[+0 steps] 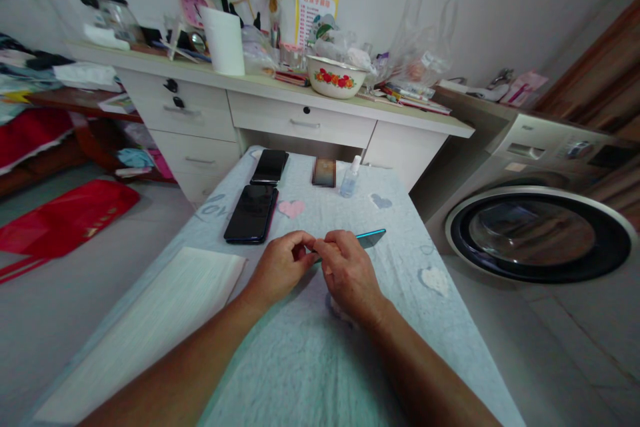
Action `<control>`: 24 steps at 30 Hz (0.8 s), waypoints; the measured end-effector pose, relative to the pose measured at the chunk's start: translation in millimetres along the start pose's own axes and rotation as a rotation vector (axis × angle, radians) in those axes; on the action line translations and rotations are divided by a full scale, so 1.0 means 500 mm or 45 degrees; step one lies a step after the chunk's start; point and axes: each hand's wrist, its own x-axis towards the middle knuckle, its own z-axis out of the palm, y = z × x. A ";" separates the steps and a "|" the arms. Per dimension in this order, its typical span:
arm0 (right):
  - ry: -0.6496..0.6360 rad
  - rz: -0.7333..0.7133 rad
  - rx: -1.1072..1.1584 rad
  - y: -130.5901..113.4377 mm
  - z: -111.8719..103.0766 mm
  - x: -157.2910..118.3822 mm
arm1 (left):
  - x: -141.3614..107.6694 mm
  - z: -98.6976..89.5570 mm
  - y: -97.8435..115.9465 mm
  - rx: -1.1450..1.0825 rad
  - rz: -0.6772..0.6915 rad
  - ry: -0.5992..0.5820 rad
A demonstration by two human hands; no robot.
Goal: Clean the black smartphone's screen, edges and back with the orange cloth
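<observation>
Over the middle of the cloth-covered table (300,347), both hands meet at a thin smartphone (373,237) with a bright blue edge. My left hand (283,263) pinches its near left end between thumb and fingers. My right hand (350,273) is closed over the same phone from the right, its fingers covering most of it. Only the phone's far right part shows. Beyond my left hand lie a dark phone (251,213) and, farther back, another dark phone (270,167). A clear spray bottle (351,179) stands upright beside a small blurred rectangular item (324,173).
A pale flat board or paper (150,327) lies along the table's left side. Behind stands a white desk (300,121) bearing a flowered enamel bowl (336,77) and a white cylinder (224,43). A washing machine (540,153) is at right, a red bag (65,217) on the left floor.
</observation>
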 end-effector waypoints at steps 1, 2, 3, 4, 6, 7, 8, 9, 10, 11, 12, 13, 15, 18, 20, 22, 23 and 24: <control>0.015 0.006 0.001 0.004 -0.001 -0.001 | 0.000 0.000 0.001 -0.006 -0.009 0.007; 0.029 0.014 0.002 0.008 -0.003 -0.002 | 0.000 0.001 0.002 -0.016 -0.020 0.012; 0.038 0.022 0.001 0.012 -0.005 -0.003 | 0.000 0.001 0.002 -0.026 -0.030 0.015; 0.042 0.033 -0.001 0.016 -0.006 -0.004 | 0.000 0.001 0.002 -0.035 -0.038 0.016; 0.047 0.059 -0.008 0.023 -0.010 -0.007 | 0.000 0.001 0.001 -0.045 -0.049 0.011; 0.048 0.072 -0.012 0.026 -0.011 -0.009 | 0.000 0.001 0.001 -0.044 -0.051 0.007; 0.050 0.082 -0.017 0.028 -0.012 -0.010 | -0.001 0.001 0.000 -0.041 -0.053 0.007; 0.049 0.089 -0.021 0.029 -0.012 -0.011 | -0.001 0.001 0.000 -0.036 -0.054 0.007; 0.052 0.093 -0.023 0.029 -0.012 -0.012 | -0.001 0.001 0.000 -0.028 -0.057 0.007; 0.054 0.091 -0.023 0.028 -0.011 -0.012 | -0.001 0.001 0.000 -0.020 -0.059 0.006; 0.059 0.083 -0.022 0.027 -0.010 -0.012 | -0.001 0.002 0.000 -0.014 -0.061 0.006; 0.064 0.074 -0.019 0.024 -0.008 -0.011 | -0.001 0.002 0.000 -0.011 -0.062 0.003; 0.073 0.053 -0.011 0.019 -0.002 -0.009 | -0.001 0.002 0.000 -0.009 -0.052 -0.002; 0.066 0.016 0.007 0.009 0.004 -0.007 | -0.001 0.003 -0.002 0.004 -0.021 -0.011; 0.046 -0.006 0.015 0.003 0.007 -0.006 | -0.001 0.002 -0.003 0.014 -0.007 -0.023; 0.021 -0.017 0.015 -0.002 0.007 -0.005 | -0.002 0.000 -0.003 0.016 0.002 -0.037; 0.013 -0.023 0.014 -0.005 0.007 -0.004 | -0.002 -0.001 -0.003 0.016 0.006 -0.042; 0.008 -0.027 0.014 -0.006 0.006 -0.004 | -0.002 -0.001 -0.002 0.016 0.010 -0.046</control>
